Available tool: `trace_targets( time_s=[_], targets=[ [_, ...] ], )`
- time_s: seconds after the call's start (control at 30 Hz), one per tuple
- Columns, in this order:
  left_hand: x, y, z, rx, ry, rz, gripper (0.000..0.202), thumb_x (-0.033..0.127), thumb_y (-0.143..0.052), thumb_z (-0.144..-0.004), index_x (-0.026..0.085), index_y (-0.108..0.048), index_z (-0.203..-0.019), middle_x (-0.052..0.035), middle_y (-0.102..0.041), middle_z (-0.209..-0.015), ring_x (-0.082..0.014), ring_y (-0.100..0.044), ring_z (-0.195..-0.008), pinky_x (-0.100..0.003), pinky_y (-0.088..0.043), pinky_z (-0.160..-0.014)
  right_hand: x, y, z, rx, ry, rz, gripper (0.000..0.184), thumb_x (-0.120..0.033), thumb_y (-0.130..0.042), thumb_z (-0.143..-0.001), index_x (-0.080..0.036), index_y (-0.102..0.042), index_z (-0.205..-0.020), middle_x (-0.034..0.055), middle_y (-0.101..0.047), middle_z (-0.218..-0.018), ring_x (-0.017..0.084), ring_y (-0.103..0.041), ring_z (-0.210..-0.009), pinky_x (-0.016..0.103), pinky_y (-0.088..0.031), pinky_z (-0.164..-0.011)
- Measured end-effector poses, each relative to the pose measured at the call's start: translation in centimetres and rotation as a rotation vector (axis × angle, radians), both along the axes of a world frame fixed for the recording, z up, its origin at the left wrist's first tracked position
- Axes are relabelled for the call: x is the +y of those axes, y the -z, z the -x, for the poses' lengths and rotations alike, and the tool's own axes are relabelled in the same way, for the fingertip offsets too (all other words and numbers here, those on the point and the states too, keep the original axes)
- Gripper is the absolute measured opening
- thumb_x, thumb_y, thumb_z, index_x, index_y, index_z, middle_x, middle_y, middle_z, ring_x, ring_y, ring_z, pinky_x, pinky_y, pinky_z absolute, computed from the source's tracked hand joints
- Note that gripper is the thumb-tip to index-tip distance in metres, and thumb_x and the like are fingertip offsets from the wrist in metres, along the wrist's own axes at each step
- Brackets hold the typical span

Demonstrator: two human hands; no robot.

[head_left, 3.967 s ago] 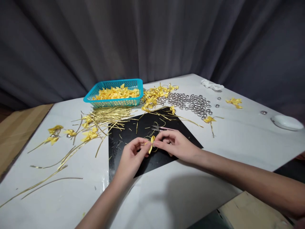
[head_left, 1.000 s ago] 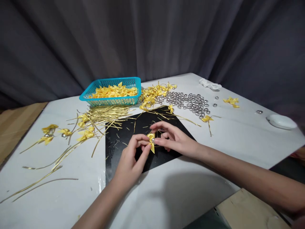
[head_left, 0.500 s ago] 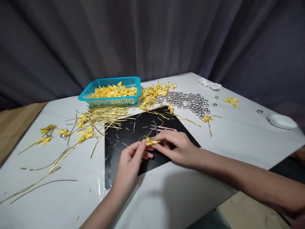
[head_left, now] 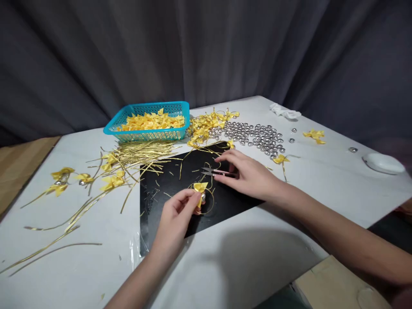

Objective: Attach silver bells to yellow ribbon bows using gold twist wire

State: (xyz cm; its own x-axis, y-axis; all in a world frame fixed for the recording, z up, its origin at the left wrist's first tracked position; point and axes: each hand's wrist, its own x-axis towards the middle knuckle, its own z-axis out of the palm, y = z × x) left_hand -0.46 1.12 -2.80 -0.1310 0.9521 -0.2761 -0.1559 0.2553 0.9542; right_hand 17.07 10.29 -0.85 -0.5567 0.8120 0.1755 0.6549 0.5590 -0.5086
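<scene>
My left hand (head_left: 180, 210) pinches a yellow ribbon bow (head_left: 200, 189) with a shiny silver bead and a loop of gold cord on it, held over the black mat (head_left: 167, 227). My right hand (head_left: 246, 174) has its thumb and fingers spread on either side of the pink-handled thread snips (head_left: 222, 172). The snips lie on the mat, blades pointing left. Part of their handle is hidden by my right hand. Short cord scraps are scattered around the blades.
A blue basket (head_left: 146, 136) of yellow bows stands at the back, gold cords (head_left: 144, 150) in front. Behind the mat lie finished-looking bows (head_left: 206, 124) and silver beads (head_left: 257, 135). More bows (head_left: 112, 180) lie left. A white dish-like object (head_left: 383, 163) sits right.
My right hand has let go of the bow and moved up and right to the snips, its fingers spreading. My left hand keeps the bow, which now shows its bead and cord loop.
</scene>
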Motion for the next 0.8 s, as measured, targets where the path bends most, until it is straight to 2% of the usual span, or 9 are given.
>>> trace_targets(
  time_s=[0.1,0.27,0.33,0.47,0.53,0.67,0.8],
  targets=[
    [-0.2,0.1,-0.3,0.129,0.048,-0.044,0.02,0.034,-0.062,-0.075,0.014,-0.063,-0.072,0.0014,-0.055,-0.066,-0.0104,-0.047,-0.063,-0.02,-0.039,-0.06,1.1,0.4,-0.5,-0.335,0.093,-0.01,0.024,-0.032,-0.056,-0.084,-0.015,-0.06,-0.1,0.0091,-0.058,-0.102,0.022,-0.055,-0.093,0.031,-0.045,-0.073],
    [-0.4,0.6,-0.3,0.27,0.111,-0.088,0.021,0.035,-0.055,-0.08,0.015,-0.063,-0.081,-0.0006,-0.057,-0.074,-0.0123,-0.047,-0.068,-0.022,-0.038,-0.064,1.0,0.7,-0.5,-0.446,0.112,-0.042,0.016,-0.025,-0.047,-0.09,-0.013,-0.057,-0.092,0.0114,-0.058,-0.097,0.024,-0.052,-0.097,0.032,-0.042,-0.078],
    [-0.3,0.7,-0.3,0.231,0.108,-0.086,0.02,0.034,-0.056,-0.08,0.016,-0.06,-0.086,-0.0002,-0.057,-0.074,-0.0119,-0.048,-0.068,-0.022,-0.038,-0.064,0.8,0.7,-0.5,-0.406,0.138,-0.006,0.015,-0.026,-0.045,-0.091,-0.013,-0.053,-0.093,0.0115,-0.057,-0.096,0.023,-0.053,-0.092,0.031,-0.041,-0.075],
    [-0.3,0.8,-0.3,0.147,0.094,-0.091,0.021,0.032,-0.057,-0.08,0.017,-0.053,-0.096,0.002,-0.057,-0.069,-0.0101,-0.049,-0.064,-0.021,-0.039,-0.062,0.8,0.5,-0.8,-0.22,0.211,0.17,0.019,-0.031,-0.038,-0.093,-0.016,-0.042,-0.104,0.0065,-0.059,-0.084,0.017,-0.053,-0.069,0.026,-0.038,-0.061],
    [-0.3,0.8,-0.3,0.16,0.099,-0.1,0.02,0.031,-0.057,-0.081,0.017,-0.053,-0.095,0.0017,-0.057,-0.07,-0.0098,-0.049,-0.065,-0.02,-0.039,-0.062,0.9,0.1,-1.0,-0.128,0.204,0.226,0.024,-0.036,-0.035,-0.094,-0.017,-0.043,-0.106,0.0054,-0.059,-0.084,0.016,-0.053,-0.069,0.026,-0.038,-0.062],
    [-0.4,0.7,-0.4,0.201,0.111,-0.102,0.018,0.031,-0.056,-0.081,0.017,-0.055,-0.092,0.0016,-0.055,-0.07,-0.0094,-0.049,-0.064,-0.02,-0.039,-0.06,0.5,-1.5,-1.5,0.07,0.078,0.308,0.035,-0.047,-0.036,-0.092,-0.017,-0.055,-0.095,0.0043,-0.059,-0.088,0.015,-0.053,-0.078,0.024,-0.038,-0.067],
    [-0.2,0.8,-0.3,0.205,0.127,-0.088,0.02,0.031,-0.058,-0.08,0.017,-0.055,-0.094,0.0024,-0.055,-0.068,-0.0091,-0.048,-0.062,-0.02,-0.038,-0.059,-0.2,-3.4,-2.0,0.109,-0.098,0.432,0.037,-0.051,-0.042,-0.088,-0.016,-0.056,-0.091,0.0,-0.05,-0.071,0.01,-0.043,-0.061,0.02,-0.033,-0.054]
  ],
)
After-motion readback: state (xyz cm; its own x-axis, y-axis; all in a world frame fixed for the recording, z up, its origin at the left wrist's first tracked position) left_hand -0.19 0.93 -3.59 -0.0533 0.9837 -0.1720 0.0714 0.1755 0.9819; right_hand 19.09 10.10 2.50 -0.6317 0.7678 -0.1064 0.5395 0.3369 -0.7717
